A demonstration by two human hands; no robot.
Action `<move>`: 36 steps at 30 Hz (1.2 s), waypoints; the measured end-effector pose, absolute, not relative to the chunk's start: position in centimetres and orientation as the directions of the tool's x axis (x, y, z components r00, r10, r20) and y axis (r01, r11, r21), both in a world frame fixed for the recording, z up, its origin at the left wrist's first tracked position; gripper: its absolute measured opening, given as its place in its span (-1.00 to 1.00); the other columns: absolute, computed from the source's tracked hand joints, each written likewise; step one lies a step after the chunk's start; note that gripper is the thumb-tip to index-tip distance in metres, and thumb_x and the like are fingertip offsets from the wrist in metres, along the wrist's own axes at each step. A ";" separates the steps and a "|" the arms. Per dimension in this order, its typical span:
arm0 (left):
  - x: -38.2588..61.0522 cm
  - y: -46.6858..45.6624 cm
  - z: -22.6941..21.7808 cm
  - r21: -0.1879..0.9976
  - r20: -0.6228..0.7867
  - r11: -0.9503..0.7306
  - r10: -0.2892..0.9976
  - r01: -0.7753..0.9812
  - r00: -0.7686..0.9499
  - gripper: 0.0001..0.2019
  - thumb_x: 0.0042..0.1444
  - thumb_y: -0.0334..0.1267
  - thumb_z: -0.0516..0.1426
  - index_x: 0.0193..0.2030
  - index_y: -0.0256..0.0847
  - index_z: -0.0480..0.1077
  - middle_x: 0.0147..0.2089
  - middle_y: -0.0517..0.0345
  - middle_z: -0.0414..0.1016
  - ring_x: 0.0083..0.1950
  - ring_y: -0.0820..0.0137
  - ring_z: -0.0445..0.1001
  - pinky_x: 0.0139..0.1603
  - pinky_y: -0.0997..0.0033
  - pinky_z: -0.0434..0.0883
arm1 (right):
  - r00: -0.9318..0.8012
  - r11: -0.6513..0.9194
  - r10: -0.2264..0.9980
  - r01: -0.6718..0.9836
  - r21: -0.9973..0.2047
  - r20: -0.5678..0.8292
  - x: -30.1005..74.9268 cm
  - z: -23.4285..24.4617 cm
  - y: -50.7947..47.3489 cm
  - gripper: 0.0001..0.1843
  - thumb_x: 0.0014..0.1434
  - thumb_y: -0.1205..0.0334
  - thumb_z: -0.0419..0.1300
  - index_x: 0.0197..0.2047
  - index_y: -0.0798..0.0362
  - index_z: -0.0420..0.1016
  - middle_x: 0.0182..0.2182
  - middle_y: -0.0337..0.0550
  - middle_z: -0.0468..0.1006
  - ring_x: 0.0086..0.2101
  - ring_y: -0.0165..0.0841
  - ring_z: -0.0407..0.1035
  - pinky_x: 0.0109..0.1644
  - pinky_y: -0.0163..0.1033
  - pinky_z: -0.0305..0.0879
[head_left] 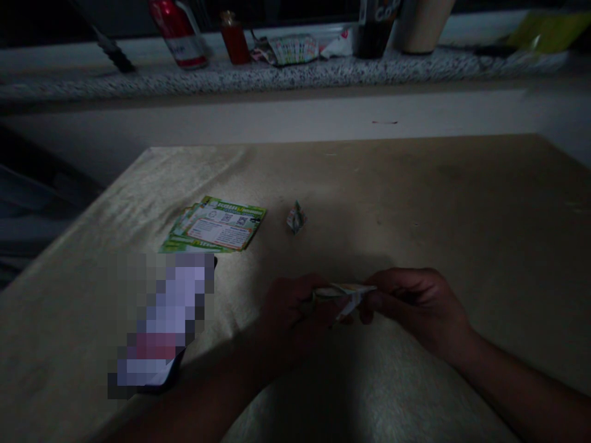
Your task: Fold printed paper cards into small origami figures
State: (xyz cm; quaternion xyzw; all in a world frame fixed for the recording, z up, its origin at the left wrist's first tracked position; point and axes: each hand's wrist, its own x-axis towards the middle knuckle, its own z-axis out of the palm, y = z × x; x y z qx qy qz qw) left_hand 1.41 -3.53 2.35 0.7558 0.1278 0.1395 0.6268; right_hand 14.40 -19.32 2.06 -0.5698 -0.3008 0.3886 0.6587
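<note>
Between my two hands, above the near part of the table, is a small piece of folded paper (347, 293), pale with green and yellow print. My left hand (295, 311) grips its left part, with the fingers partly in shadow. At the paper's right end, my right hand (413, 301) pinches the tip between thumb and forefinger. Beyond my hands, a small pointed folded paper figure (296, 218) stands on the table. To its left lies a fanned stack of green and white printed flyers (221, 224).
A blurred-out phone (168, 320) lies on the table (438, 203) beside my left forearm. Along the speckled sill (277, 77) behind stand a red can (180, 34), a small red bottle (235, 40), a crumpled wrapper (293, 49), a dark bottle (373, 31) and a beige cup (420, 24).
</note>
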 end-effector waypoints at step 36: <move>1.3 -3.2 2.5 0.918 0.221 -0.379 0.250 -0.115 0.943 -0.75 0.34 -0.28 0.10 -0.34 -0.22 0.54 -0.50 0.25 0.55 -0.53 0.55 0.46 -0.54 0.62 0.27 | 0.463 0.081 0.878 -0.403 -0.912 -0.126 14.9 1.2 -19.8 -0.84 0.11 0.16 0.43 -0.40 0.06 0.69 -0.53 -0.17 0.67 -0.48 -0.39 0.54 -0.35 -0.32 0.45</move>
